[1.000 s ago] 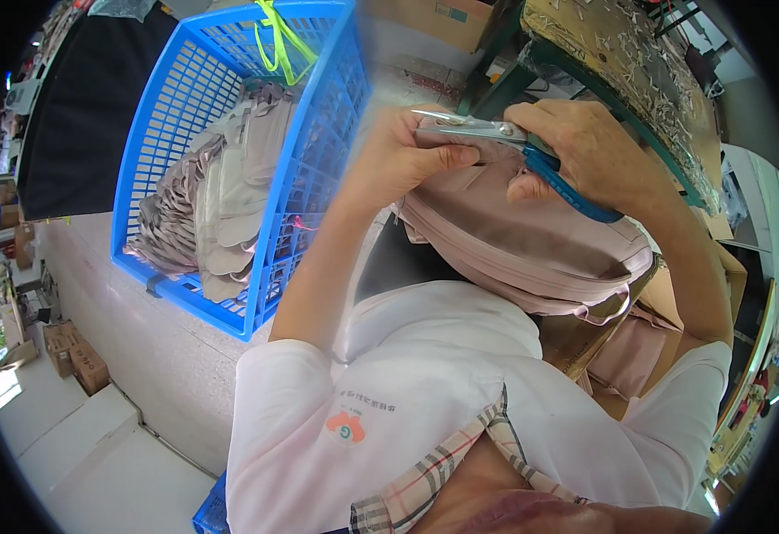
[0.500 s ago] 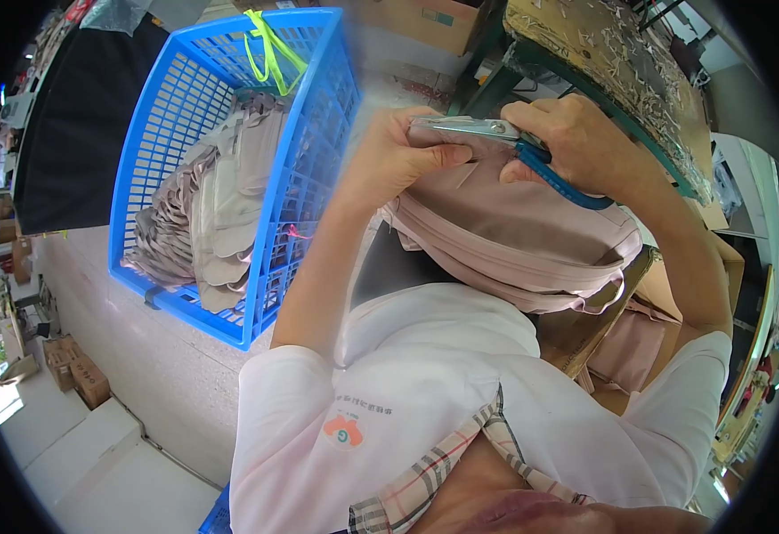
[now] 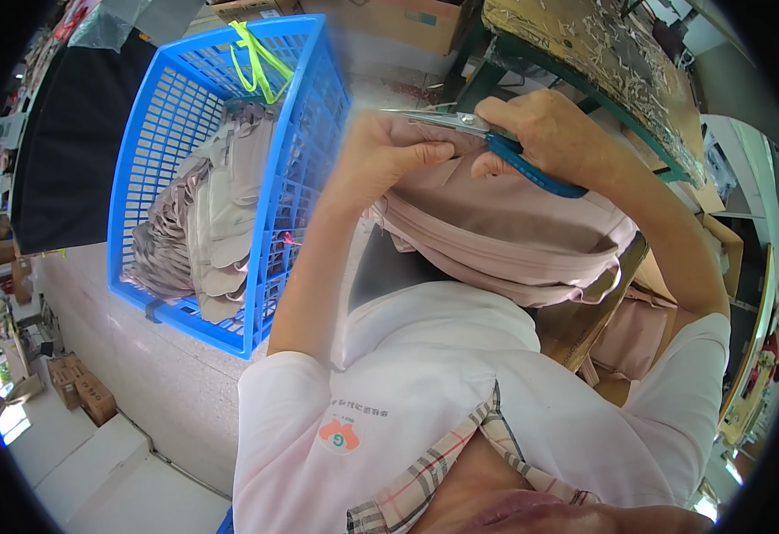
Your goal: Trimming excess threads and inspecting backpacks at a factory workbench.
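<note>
Here, closest to us, is the white shirt [image 3: 425, 347] we wear, with its checked collar [image 3: 425, 472]. Just beyond it lies the pink bag [image 3: 505, 218], its zipped side turned toward us and a small loop at its right end. An open carton [image 3: 576, 334] stands below that end, and a folded pink piece [image 3: 636, 334] lies in it.

At the bag's far side, our left hand [image 3: 373, 158] pinches pink cloth [image 3: 421, 133] between thumb and fingers; we cannot tell where this joins the bag. Our right hand [image 3: 550, 133] is closed around the scissors [image 3: 472, 123], the blue handles slanting down out of the grip. The blades point left, along the cloth, and their tips reach the left hand. How far apart the blades stand, we cannot tell.

To our left, on the pale floor [image 3: 202, 392], is a blue basket [image 3: 269, 196] heaped with grey pieces [image 3: 220, 214], a yellow-green tie [image 3: 260, 62] on its far end. Brown boxes [image 3: 82, 387] sit farther left. Ahead on the right stands a green-edged table [image 3: 599, 100], strewn with thin scraps [image 3: 599, 49].
</note>
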Motion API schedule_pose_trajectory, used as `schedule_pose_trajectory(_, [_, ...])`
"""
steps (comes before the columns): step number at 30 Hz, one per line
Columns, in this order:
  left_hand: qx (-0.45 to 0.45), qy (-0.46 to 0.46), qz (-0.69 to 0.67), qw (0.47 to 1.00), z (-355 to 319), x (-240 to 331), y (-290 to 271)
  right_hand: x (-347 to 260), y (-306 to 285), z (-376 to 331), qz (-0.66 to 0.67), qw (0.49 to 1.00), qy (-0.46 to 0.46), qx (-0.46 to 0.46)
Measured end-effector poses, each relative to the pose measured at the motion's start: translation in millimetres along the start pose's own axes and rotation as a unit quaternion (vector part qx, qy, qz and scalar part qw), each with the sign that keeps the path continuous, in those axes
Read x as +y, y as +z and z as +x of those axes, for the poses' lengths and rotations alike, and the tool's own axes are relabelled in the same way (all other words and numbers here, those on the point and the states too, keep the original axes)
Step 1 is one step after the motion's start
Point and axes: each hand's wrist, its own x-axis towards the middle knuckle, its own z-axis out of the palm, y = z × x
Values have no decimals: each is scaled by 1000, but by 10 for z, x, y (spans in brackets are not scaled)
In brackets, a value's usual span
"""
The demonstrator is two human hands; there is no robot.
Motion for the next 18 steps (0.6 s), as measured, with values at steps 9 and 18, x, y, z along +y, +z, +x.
schedule_pose_trajectory(9, [453, 143, 15, 880, -957, 209, -823, 160, -170, -312, 209, 930, 137, 270])
schedule_pose_trajectory(18, [429, 196, 175, 864, -718, -194, 576, -693, 585, -65, 661, 724, 88, 177])
